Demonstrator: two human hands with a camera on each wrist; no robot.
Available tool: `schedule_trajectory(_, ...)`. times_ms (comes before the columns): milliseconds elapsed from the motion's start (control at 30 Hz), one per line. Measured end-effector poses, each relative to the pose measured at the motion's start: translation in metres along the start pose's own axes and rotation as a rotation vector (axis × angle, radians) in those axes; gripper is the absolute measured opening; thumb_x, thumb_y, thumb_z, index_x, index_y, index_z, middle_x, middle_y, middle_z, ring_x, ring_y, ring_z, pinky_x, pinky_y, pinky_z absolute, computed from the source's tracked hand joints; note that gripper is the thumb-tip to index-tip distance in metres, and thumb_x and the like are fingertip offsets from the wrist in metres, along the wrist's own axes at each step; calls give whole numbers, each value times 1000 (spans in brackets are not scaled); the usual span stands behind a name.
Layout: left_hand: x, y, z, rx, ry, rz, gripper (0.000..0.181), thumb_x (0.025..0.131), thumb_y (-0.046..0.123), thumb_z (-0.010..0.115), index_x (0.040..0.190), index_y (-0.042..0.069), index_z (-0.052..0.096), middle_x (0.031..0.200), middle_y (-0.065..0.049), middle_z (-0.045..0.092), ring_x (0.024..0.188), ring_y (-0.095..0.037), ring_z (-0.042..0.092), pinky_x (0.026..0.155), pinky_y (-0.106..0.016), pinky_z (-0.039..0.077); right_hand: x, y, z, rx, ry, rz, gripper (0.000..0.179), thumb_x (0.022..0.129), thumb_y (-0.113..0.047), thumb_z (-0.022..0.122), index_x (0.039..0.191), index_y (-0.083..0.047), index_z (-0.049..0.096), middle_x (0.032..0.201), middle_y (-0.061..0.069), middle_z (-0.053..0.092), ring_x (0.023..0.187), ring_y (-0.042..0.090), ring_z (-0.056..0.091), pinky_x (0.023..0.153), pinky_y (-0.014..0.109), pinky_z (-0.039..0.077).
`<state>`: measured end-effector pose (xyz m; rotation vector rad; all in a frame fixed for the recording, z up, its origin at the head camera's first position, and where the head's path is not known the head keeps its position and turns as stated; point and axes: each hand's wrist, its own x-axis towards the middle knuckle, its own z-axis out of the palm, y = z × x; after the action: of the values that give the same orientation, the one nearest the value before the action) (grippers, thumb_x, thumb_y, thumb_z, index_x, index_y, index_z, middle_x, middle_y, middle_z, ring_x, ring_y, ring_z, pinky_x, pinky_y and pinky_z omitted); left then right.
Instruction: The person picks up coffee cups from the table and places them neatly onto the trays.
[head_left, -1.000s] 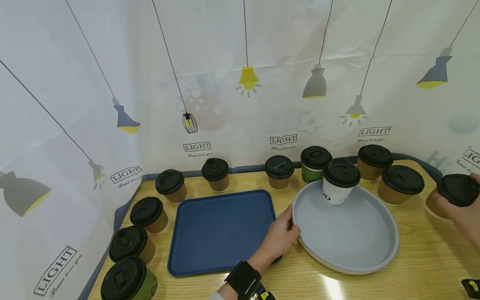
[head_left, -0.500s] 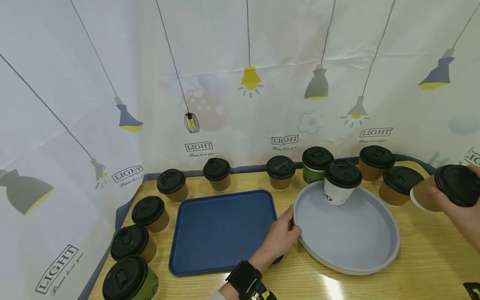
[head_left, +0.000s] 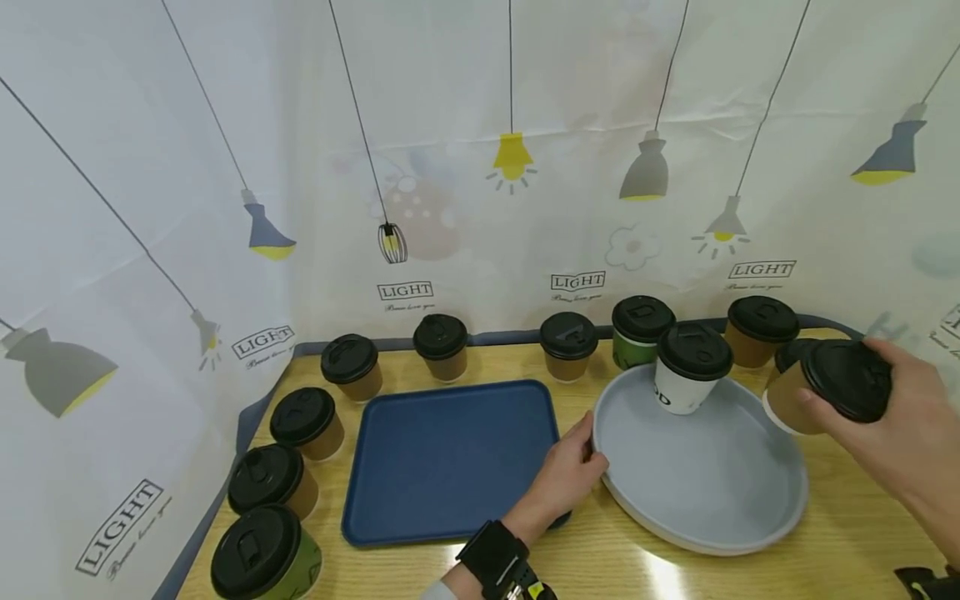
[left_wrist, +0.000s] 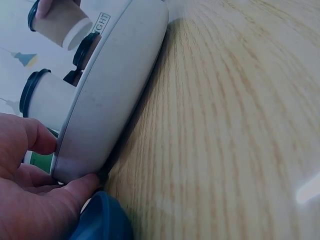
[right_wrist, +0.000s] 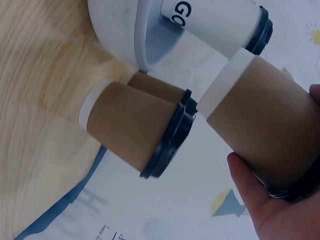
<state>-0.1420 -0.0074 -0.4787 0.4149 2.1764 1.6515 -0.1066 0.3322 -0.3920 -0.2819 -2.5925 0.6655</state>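
My right hand (head_left: 911, 425) grips a brown paper coffee cup (head_left: 789, 402) with a black lid, raised and tilted beside the right rim of a round grey tray (head_left: 705, 483). In the right wrist view, the held cup (right_wrist: 265, 110) shows its white base band, with my thumb against its side. My left hand (head_left: 566, 471) pinches the tray's left edge; the left wrist view shows thumb and fingers about the tray wall (left_wrist: 112, 90). Toward the back of the round tray stands a white lidded cup (head_left: 681, 387).
A blue rectangular tray (head_left: 453, 467) lies left of the round one. Brown lidded cups (head_left: 360, 379) and a green one (head_left: 262, 550) line the left and back. Another green cup (head_left: 633, 350) and brown cups (right_wrist: 130, 125) stand behind the round tray. A printed cloth (head_left: 450, 167) hangs behind.
My right hand has lifted the brown coffee cup off the table at the right and carried it leftward to the round tray's edge. My left hand has stayed on the tray.
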Motion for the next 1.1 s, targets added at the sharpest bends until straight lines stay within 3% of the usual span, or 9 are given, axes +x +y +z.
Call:
schedule_trajectory(133, -1, -1, 0, -5, 9, -6, 67, 105, 14, 50, 165, 7, 20, 166, -11, 33, 62, -9, 44, 61, -27, 38, 2, -5, 7, -14, -103, 27, 106, 91, -47, 77, 160, 8, 19, 151, 46, 26, 121, 68, 38, 91, 78, 35)
schedule_trajectory(233, -1, -2, 0, -2, 13, -4, 67, 105, 14, 50, 165, 7, 20, 168, -9, 27, 94, -8, 62, 69, -27, 42, 4, -7, 14, 23, -116, -34, 104, 88, -42, 81, 157, 10, 24, 144, 48, 32, 118, 66, 40, 88, 77, 36)
schedule_trajectory(333, -1, -2, 0, 4, 15, -2, 67, 105, 15, 50, 165, 7, 21, 168, -9, 27, 129, -12, 54, 80, -27, 44, 6, -8, 21, 81, -105, -114, 100, 84, -35, 86, 152, 14, 31, 138, 48, 39, 118, 64, 42, 88, 74, 36)
schedule_trajectory(367, 0, -2, 0, 4, 14, 0, 67, 105, 14, 50, 165, 7, 20, 168, -9, 26, 131, -14, 53, 80, -28, 45, 6, -8, 24, 94, -101, -138, 99, 82, -33, 87, 149, 16, 33, 134, 48, 41, 117, 63, 42, 87, 73, 36)
schedule_trajectory(833, -1, 0, 2, 12, 19, 0, 67, 105, 14, 51, 165, 6, 21, 168, -9, 27, 133, -16, 53, 79, -28, 45, 4, -3, 51, 47, -186, -164, 104, 82, -41, 87, 151, 14, 31, 139, 47, 33, 121, 64, 36, 86, 77, 37)
schedule_trajectory(900, -1, 0, 2, 14, 21, 0, 68, 105, 14, 51, 165, 6, 21, 168, -9, 27, 127, -13, 55, 77, -28, 44, 4, -3, 51, 49, -183, -157, 104, 82, -41, 87, 151, 14, 30, 139, 47, 32, 121, 64, 36, 86, 77, 37)
schedule_trajectory(1000, 0, -1, 2, 3, 13, 0, 68, 105, 13, 50, 165, 6, 20, 168, -10, 26, 101, -10, 62, 69, -28, 43, 2, -4, 49, 57, -169, -159, 103, 82, -38, 87, 151, 13, 32, 139, 46, 34, 121, 62, 37, 84, 76, 38)
schedule_trajectory(1067, 1, -1, 2, -7, 8, -7, 67, 105, 13, 49, 165, 6, 20, 169, -10, 25, 78, -11, 56, 63, -28, 41, 1, -3, 48, 55, -170, -160, 101, 82, -37, 87, 150, 14, 32, 138, 46, 34, 119, 62, 38, 82, 75, 39)
schedule_trajectory(1100, 1, 0, 2, -9, 8, -8, 67, 105, 13, 49, 165, 7, 19, 169, -10, 24, 77, -10, 54, 62, -27, 40, 0, -3, 47, 51, -173, -164, 101, 82, -35, 87, 150, 14, 32, 137, 46, 35, 118, 62, 39, 82, 75, 39)
